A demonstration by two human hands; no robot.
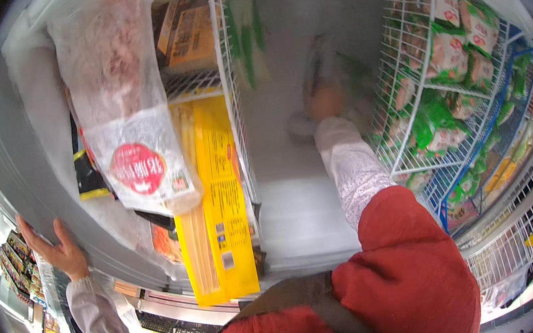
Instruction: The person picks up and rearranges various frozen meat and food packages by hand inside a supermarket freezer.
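My right hand [326, 101] reaches deep into a frosty chest freezer, between wire baskets; it is blurred, and whether it holds the dark, blurred item [317, 63] just beyond it is unclear. A pale, rounded blurred shape [302, 126] lies beside the wrist. My left hand [59, 249] rests on the freezer's grey rim [11, 163] at the left, fingers spread, holding nothing. Between the hands, a long clear bag of frozen meat [112, 85] with a round red label lies over a yellow package [225, 196] that bears writing.
White wire baskets [423, 82] on the right hold green-and-white food packets [449, 51]. A blue basket [474, 151] with more packets adjoins them. A white wire divider [227, 71] stands left of my right arm, near a brown box [190, 36]. Frost coats the left inner wall [43, 114].
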